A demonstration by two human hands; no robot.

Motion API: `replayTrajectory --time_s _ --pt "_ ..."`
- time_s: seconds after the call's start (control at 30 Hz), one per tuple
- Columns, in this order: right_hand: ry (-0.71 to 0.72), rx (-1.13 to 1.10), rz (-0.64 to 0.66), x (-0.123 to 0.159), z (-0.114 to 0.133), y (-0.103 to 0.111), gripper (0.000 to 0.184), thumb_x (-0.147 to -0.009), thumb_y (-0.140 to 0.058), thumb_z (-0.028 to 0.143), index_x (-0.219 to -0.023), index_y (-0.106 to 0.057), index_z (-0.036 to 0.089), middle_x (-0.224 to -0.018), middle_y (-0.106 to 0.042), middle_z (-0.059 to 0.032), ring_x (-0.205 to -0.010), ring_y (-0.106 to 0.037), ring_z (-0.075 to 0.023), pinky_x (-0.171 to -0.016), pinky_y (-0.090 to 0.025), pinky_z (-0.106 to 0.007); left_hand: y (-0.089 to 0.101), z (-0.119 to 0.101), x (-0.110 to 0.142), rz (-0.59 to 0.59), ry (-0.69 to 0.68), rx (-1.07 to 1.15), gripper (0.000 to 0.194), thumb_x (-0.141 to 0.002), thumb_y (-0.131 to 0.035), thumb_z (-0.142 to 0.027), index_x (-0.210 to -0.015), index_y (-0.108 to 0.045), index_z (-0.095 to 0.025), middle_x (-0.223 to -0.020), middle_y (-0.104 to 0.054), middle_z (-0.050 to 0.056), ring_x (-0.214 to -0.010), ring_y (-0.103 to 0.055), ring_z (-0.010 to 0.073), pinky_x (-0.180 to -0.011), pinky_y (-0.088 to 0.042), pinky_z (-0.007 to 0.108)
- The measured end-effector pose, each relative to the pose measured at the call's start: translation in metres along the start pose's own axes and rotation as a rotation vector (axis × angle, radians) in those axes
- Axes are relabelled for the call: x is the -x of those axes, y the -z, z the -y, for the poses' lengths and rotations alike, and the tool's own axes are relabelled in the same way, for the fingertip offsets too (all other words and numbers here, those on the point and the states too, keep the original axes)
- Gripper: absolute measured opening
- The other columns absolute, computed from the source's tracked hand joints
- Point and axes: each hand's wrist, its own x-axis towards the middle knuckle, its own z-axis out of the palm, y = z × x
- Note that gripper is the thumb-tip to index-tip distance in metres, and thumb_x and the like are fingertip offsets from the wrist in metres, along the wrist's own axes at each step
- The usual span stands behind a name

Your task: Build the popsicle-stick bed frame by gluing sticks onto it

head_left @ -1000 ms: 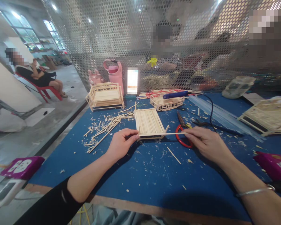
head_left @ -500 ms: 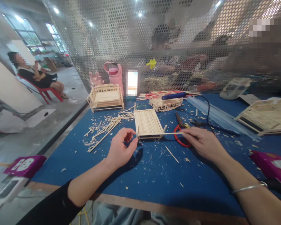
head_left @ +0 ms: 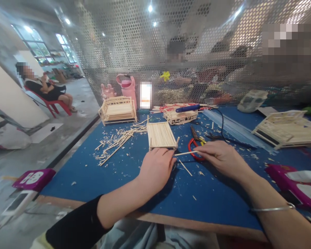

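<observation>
A right hand (head_left: 219,156) is pinching a stick (head_left: 185,153); the left hand (head_left: 155,169) is resting at its other end, grip unclear.

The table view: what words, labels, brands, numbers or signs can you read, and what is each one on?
I can read no text anywhere.
Bright screen: covered by coarse pixels, unreadable.
Purple socket box at the left: any markings are too small and blurred to read.
Clear jar: too blurred to tell.
Stick frame by the left hand: no lettering visible.
</observation>
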Motion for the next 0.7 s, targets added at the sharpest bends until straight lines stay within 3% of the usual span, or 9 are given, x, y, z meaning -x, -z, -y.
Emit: replayTrajectory --time_s 0.1,0.17,0.23,0.3,0.4,0.5,0.7 --pt "0.045 0.051 0.007 0.003 0.008 0.003 0.033 -0.092 -0.043 0.038 -0.085 -0.072 0.026 -0.070 -0.072 -0.0028 -0.067 -0.064 -0.0184 -0.068 -0.041 -0.033 -0.002 -0.003 -0.002 0.180 0.123 0.062 0.027 -0.092 -0.042 -0.022 -0.092 -0.068 -0.016 -0.086 -0.071 0.009 -0.079 -0.064 0.0213 -0.072 -0.050 0.033" --pt "0.028 0.051 0.052 0.005 0.011 0.004 0.029 -0.091 -0.044 0.036 -0.088 -0.071 0.026 -0.075 -0.073 -0.0026 -0.072 -0.066 -0.0190 -0.071 -0.043 -0.033 0.000 -0.003 -0.002 0.227 0.164 0.123 0.029 -0.092 -0.041 -0.023 -0.084 -0.068 -0.017 -0.082 -0.070 0.008 -0.074 -0.063 0.0203 -0.067 -0.046 0.030" --pt "-0.133 0.076 0.105 0.007 0.009 0.003 0.025 -0.088 -0.048 0.033 -0.102 -0.066 0.024 -0.085 -0.073 -0.0042 -0.076 -0.067 -0.0198 -0.070 -0.046 -0.031 0.003 0.000 -0.002 0.247 0.203 0.205 0.032 -0.090 -0.041 -0.023 -0.071 -0.066 -0.016 -0.071 -0.066 0.005 -0.065 -0.058 0.0179 -0.060 -0.040 0.027" --pt "-0.401 0.165 0.154 0.007 0.004 0.001 0.035 -0.085 -0.051 0.033 -0.116 -0.057 0.017 -0.092 -0.072 -0.0090 -0.078 -0.068 -0.0218 -0.066 -0.049 -0.031 0.005 0.004 -0.002 0.280 0.307 0.363 0.033 -0.087 -0.042 -0.023 -0.062 -0.062 -0.016 -0.058 -0.058 0.001 -0.056 -0.049 0.0148 -0.054 -0.033 0.025" --pt "-0.636 0.301 0.191 0.002 -0.005 -0.005 0.045 -0.082 -0.055 0.042 -0.113 -0.055 0.009 -0.094 -0.070 -0.0186 -0.079 -0.068 -0.0292 -0.062 -0.049 -0.036 0.004 0.010 -0.003 0.350 0.498 0.607 0.029 -0.082 -0.044 -0.026 -0.060 -0.062 -0.017 -0.050 -0.049 -0.003 -0.048 -0.041 0.0122 -0.049 -0.028 0.024" --pt "-0.670 0.343 0.178 -0.008 -0.012 -0.012 0.045 -0.076 -0.061 0.046 -0.103 -0.058 0.011 -0.091 -0.070 -0.0232 -0.077 -0.068 -0.0349 -0.058 -0.048 -0.039 0.000 0.014 -0.004 0.384 0.573 0.696 0.027 -0.079 -0.044 -0.028 -0.066 -0.065 -0.016 -0.053 -0.051 -0.003 -0.047 -0.041 0.0111 -0.046 -0.027 0.023" --pt "-0.721 0.220 0.070 -0.034 -0.021 -0.019 0.033 -0.060 -0.072 0.031 -0.090 -0.061 0.020 -0.076 -0.071 -0.0124 -0.071 -0.069 -0.0300 -0.056 -0.048 -0.035 -0.011 0.016 -0.005 0.428 0.622 0.794 0.027 -0.076 -0.043 -0.028 -0.068 -0.064 -0.014 -0.052 -0.051 -0.003 -0.041 -0.036 0.0087 -0.042 -0.024 0.021"
